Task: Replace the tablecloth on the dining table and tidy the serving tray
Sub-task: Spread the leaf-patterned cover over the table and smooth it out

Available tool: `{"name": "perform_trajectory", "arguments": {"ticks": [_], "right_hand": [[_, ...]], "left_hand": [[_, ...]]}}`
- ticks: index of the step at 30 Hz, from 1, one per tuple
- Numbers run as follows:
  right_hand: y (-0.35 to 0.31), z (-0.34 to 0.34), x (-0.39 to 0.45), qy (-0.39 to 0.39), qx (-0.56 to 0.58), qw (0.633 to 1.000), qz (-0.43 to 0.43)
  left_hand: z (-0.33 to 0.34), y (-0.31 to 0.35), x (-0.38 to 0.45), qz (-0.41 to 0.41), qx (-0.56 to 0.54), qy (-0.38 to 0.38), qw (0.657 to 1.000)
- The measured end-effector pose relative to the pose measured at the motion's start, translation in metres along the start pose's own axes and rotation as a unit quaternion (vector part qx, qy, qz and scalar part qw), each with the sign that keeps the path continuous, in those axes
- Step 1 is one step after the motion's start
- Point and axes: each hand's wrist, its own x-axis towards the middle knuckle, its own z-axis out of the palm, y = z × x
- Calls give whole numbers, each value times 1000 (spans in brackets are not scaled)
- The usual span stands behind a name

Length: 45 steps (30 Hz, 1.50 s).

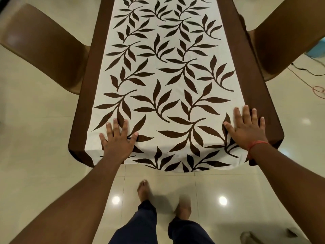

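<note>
- Nearest the camera, two bare feet (146,191) stand on the glossy cream tiled floor (44,138), with dark blue trouser legs (140,224) above them.
- Both forearms reach forward from the bottom corners to the near end of the table.
- The left hand (117,140) lies palm down on the tablecloth (168,81), fingers straight and spread, near the near left corner; it grips nothing.
- The right hand (247,127) lies flat in the same way near the near right corner, fingers spread, its outer fingers over the brown border; a red thread band (257,144) circles the wrist.
- The tablecloth is spread along the whole table: a cream centre printed with dark brown leaf sprigs, a plain brown border down each long side, and the near edge hanging over the table end between the two arms.
- A brown chair (44,46) stands beside the table's left side, and another brown chair (284,32) beside its right side.
- On the floor at far right lie a thin dark cable (306,69) and a reddish cord (318,91).
</note>
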Motion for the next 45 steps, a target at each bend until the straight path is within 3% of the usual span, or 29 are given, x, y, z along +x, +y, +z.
{"name": "perform_trajectory", "arguments": {"ticks": [33, 45], "right_hand": [[4, 14, -41, 2, -19, 1000, 2], [-14, -7, -38, -39, 0, 999, 16]], "left_hand": [[19, -8, -45, -7, 11, 12, 1000], [-13, -8, -45, 6, 16, -19, 1000]]}}
